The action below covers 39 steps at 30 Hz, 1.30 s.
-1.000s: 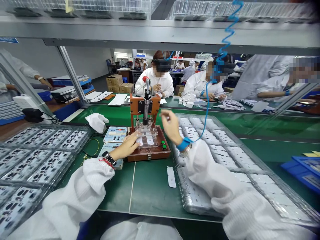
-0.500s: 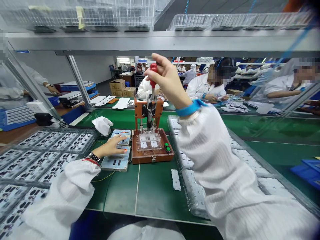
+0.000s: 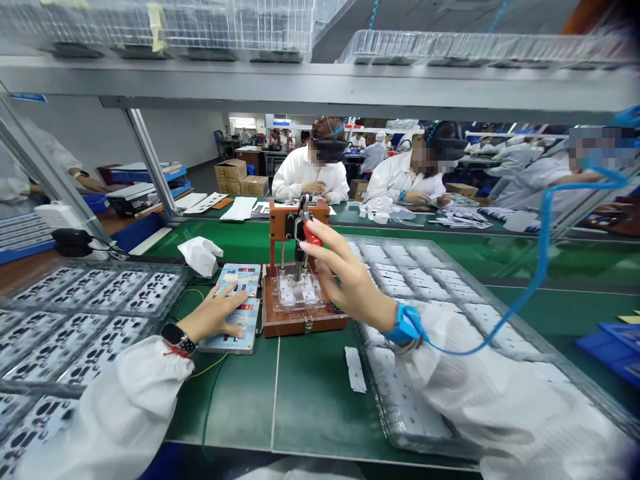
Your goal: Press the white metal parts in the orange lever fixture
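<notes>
Head view: right hand (image 3: pixel 353 280) grips handle (image 3: pixel 313 235), open left hand (image 3: pixel 215 316) touches red-digit meters (image 3: pixel 249 327).

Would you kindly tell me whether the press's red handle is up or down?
Down: the red handle sits lower than the top of the metal linkage, with the right hand on it.

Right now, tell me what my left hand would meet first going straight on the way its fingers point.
Most likely the left side of the press's brown base, just past the display boxes under your left hand; height is unclear, so it might pass over the edge instead.
</notes>
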### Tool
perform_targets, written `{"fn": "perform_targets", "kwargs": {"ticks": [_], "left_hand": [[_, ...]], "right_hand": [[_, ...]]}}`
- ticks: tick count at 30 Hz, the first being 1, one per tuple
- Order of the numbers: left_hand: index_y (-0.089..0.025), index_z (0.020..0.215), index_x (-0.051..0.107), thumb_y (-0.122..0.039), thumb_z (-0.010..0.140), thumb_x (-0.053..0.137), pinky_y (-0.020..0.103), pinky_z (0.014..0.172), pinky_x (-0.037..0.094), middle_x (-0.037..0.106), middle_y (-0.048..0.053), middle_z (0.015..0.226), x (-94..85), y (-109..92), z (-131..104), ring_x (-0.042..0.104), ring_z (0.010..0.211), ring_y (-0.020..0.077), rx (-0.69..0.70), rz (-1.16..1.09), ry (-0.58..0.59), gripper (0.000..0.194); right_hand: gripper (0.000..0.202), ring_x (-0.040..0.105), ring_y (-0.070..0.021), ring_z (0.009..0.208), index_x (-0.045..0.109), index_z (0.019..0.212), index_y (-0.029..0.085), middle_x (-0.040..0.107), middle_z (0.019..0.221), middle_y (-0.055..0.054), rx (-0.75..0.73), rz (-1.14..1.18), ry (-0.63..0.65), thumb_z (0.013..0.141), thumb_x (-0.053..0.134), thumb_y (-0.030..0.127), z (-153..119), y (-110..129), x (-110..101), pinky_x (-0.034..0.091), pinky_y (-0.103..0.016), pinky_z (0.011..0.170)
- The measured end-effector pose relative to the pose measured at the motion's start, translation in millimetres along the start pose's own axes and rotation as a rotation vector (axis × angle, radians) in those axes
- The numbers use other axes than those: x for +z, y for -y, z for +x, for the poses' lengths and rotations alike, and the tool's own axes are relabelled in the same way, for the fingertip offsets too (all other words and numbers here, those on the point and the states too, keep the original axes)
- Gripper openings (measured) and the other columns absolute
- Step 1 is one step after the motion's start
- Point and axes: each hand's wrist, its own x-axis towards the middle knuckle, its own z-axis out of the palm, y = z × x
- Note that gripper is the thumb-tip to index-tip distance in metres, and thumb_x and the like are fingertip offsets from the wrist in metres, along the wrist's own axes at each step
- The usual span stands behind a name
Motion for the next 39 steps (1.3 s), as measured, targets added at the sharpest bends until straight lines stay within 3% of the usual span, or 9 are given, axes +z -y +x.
{"fn": "perform_targets", "kwargs": {"ticks": [4,9,12,17,22,28,34,39], "left_hand": [[-0.027,0.134,0.048,-0.056,0.081,0.059,0.054,0.109,0.022,0.047,0.010,0.140,7.3,2.5,-10.0,0.027,0.137,0.0348,0.012,-0.055,-0.097,0.061],[-0.026,0.135,0.046,-0.067,0.079,0.054,0.052,0.107,0.028,0.041,0.011,0.144,13.2,27.8,-15.4,0.026,0.137,0.0365,-0.064,-0.124,-0.189,0.070],[-0.025,0.139,0.042,-0.070,0.076,0.054,0.052,0.108,0.026,0.036,0.011,0.147,10.2,35.6,-16.2,0.023,0.138,0.0370,-0.099,-0.159,-0.131,0.079],[-0.021,0.144,0.032,-0.067,0.074,0.058,0.050,0.111,0.020,0.023,0.011,0.153,2.6,32.3,-17.5,0.010,0.141,0.0358,-0.145,-0.231,0.019,0.088],[-0.021,0.147,0.024,-0.059,0.068,0.068,0.046,0.112,0.020,0.016,0.011,0.155,-1.8,31.3,-19.7,0.006,0.141,0.0348,-0.153,-0.269,0.059,0.098],[-0.021,0.149,0.015,-0.054,0.060,0.076,0.049,0.111,0.018,0.010,0.015,0.155,-4.7,33.1,-11.9,-0.001,0.141,0.0358,-0.185,-0.243,0.152,0.113],[-0.025,0.150,0.010,-0.059,0.055,0.076,0.051,0.109,0.018,0.009,0.017,0.155,-6.9,31.4,-3.1,0.002,0.140,0.0388,-0.173,-0.141,0.216,0.121],[-0.025,0.149,0.017,-0.050,0.056,0.077,0.052,0.109,0.018,0.014,0.017,0.154,-15.6,17.4,-3.1,0.009,0.140,0.0402,-0.240,-0.075,0.254,0.113]], "right_hand": [[0.032,0.055,-0.0238,0.113,0.055,0.115,0.024,0.061,0.118,-0.010,0.176,-0.205,0.081,0.090,0.039,0.013,-47.9,-1.1,-20.6,0.047,-0.046,0.094],[0.033,0.064,-0.0277,0.087,0.055,0.116,0.014,0.066,0.102,-0.014,0.695,-0.400,0.538,0.092,0.040,0.032,-130.3,-16.6,-30.8,0.051,-0.040,0.069],[0.040,0.064,-0.0272,0.087,0.051,0.123,0.012,0.067,0.096,-0.013,0.823,-0.479,0.644,0.093,0.040,0.036,-165.1,-13.9,-25.2,0.048,-0.038,0.071],[0.044,0.061,-0.0263,0.092,0.051,0.126,0.015,0.068,0.098,-0.010,0.746,-0.590,0.635,0.091,0.043,0.041,-180.0,-5.2,-15.5,0.042,-0.036,0.075],[0.030,0.060,-0.0254,0.094,0.063,0.105,0.014,0.067,0.095,-0.009,0.784,-0.612,0.685,0.089,0.045,0.031,-170.9,-4.9,-13.3,0.039,-0.034,0.078],[0.023,0.063,-0.0230,0.081,0.066,0.086,0.017,0.067,0.080,-0.006,0.836,-0.730,0.678,0.087,0.046,0.028,-167.1,5.4,-12.7,0.037,-0.031,0.067],[0.020,0.061,-0.0202,0.070,0.065,0.074,0.019,0.064,0.069,-0.003,0.729,-0.854,0.583,0.086,0.051,0.029,-180.9,20.4,-17.4,0.034,-0.031,0.062],[0.020,0.058,-0.0209,0.066,0.061,0.067,0.020,0.061,0.062,-0.002,0.631,-0.960,0.549,0.084,0.055,0.026,-186.6,38.3,-18.4,0.031,-0.032,0.062]]}}
